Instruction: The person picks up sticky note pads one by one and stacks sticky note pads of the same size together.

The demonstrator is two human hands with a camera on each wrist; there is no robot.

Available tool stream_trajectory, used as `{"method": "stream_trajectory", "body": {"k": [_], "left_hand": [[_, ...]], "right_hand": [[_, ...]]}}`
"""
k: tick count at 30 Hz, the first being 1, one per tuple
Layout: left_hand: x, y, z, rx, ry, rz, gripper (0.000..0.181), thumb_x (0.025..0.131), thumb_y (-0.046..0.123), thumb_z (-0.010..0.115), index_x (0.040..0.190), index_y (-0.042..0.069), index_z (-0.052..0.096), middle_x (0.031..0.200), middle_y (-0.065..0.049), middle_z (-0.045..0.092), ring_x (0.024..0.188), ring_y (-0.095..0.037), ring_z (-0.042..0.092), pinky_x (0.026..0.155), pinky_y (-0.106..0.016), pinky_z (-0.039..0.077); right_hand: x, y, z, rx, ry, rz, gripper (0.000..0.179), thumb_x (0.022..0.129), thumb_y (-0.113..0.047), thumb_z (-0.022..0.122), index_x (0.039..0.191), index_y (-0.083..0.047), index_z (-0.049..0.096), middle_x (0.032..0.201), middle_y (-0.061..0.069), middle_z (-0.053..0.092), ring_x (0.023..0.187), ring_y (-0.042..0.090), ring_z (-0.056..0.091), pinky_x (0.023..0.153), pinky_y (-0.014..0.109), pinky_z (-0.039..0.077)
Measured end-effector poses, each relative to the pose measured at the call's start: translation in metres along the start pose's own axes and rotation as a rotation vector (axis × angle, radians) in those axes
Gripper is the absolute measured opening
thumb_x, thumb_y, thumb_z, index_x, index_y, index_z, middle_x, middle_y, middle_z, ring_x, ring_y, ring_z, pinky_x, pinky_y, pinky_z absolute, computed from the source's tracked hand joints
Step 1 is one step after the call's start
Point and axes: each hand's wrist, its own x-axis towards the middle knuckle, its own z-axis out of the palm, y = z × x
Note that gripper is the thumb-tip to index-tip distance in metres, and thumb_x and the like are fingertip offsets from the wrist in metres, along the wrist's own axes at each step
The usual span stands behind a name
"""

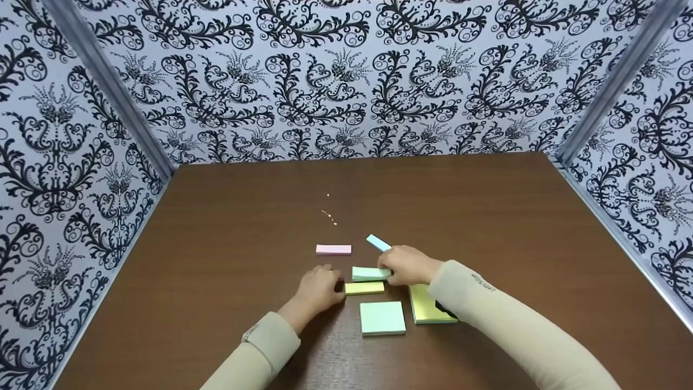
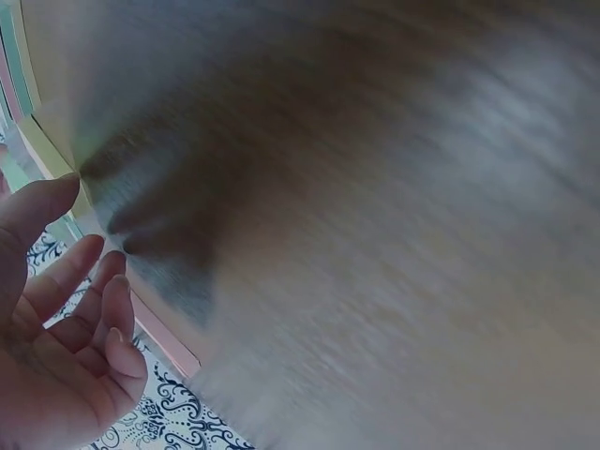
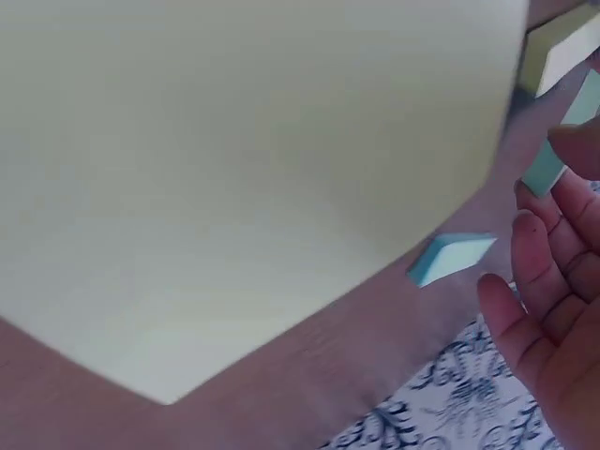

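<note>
My right hand (image 1: 410, 265) grips the right end of a narrow light-green sticky-note pad (image 1: 369, 273), pinched between thumb and fingers in the right wrist view. Just in front of that pad lies a narrow yellow sticky-note pad (image 1: 364, 288). At its left end is my left hand (image 1: 318, 288), the thumb (image 2: 47, 202) meeting the pad's edge in the left wrist view and the other fingers loosely bent. A narrow blue pad (image 1: 378, 242) lies beyond the right hand, its near end hidden. To the left of it is a narrow pink pad (image 1: 333, 249).
Nearer to me on the brown table (image 1: 227, 227) lie a square light-green sticky-note pad (image 1: 382, 318) and a square yellow one (image 1: 424, 307), partly beneath the right sleeve. Small pale specks (image 1: 329, 216) dot the tabletop farther back. Patterned walls (image 1: 346, 81) enclose the table's back and sides.
</note>
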Motion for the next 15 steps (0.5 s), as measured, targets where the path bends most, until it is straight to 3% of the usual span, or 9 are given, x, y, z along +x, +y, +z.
{"method": "stream_trajectory", "body": {"k": [4,10,15], "left_hand": [[0.001,0.0,0.001,-0.007,0.003,0.008,0.023,0.074,0.027,0.071,0.076,0.007,0.06,0.081,-0.007,0.057,0.075,-0.025,0.055,0.067,-0.04,0.046],[0.001,0.0,0.001,-0.031,-0.001,0.012,0.02,0.074,0.024,0.071,0.084,0.007,0.066,0.081,-0.006,0.057,0.076,-0.025,0.055,0.068,-0.04,0.046],[0.002,-0.001,0.002,-0.072,0.006,0.019,0.016,0.073,0.02,0.07,0.084,0.009,0.067,0.08,-0.005,0.056,0.075,-0.025,0.057,0.065,-0.039,0.047]], "right_hand": [[-0.002,-0.009,0.003,-0.006,0.015,-0.038,0.005,0.073,-0.004,0.061,0.072,-0.005,0.056,0.064,-0.004,0.041,0.059,0.009,0.03,0.056,0.026,0.028],[-0.002,-0.014,0.013,-0.076,0.037,-0.052,0.007,0.072,-0.006,0.064,0.079,-0.007,0.063,0.071,0.0,0.055,0.061,0.011,0.042,0.057,0.026,0.037],[-0.002,-0.017,0.016,-0.101,0.048,-0.054,0.009,0.071,-0.007,0.066,0.08,-0.008,0.064,0.07,0.001,0.055,0.062,0.014,0.048,0.059,0.029,0.04]]}}
